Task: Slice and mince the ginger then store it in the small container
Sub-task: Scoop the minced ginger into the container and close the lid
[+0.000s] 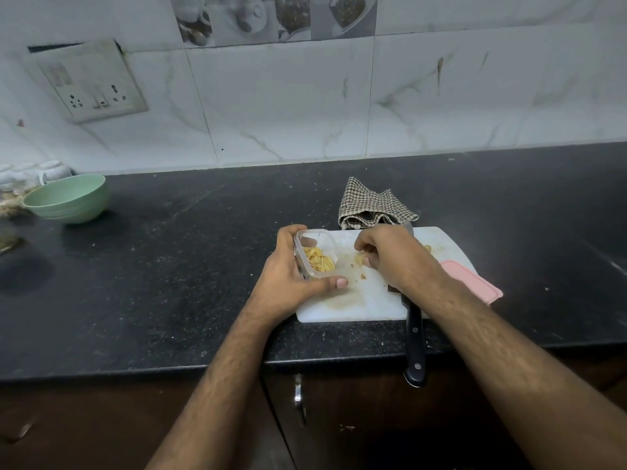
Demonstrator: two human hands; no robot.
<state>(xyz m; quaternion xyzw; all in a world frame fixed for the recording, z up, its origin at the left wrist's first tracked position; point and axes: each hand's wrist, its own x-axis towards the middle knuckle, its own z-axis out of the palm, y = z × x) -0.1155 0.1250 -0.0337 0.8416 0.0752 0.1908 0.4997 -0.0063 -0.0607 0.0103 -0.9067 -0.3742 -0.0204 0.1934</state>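
Ginger fills the container; right fingers seemingly pinch more.

— Where's your ginger?

— Mostly in your small container: pale yellow cut strips heaped at its near end. The container is clear plastic, rectangular, lidless, tilted at the cutting board's left edge.

— Any left out?

— A few yellow bits lie on the white board beside it.
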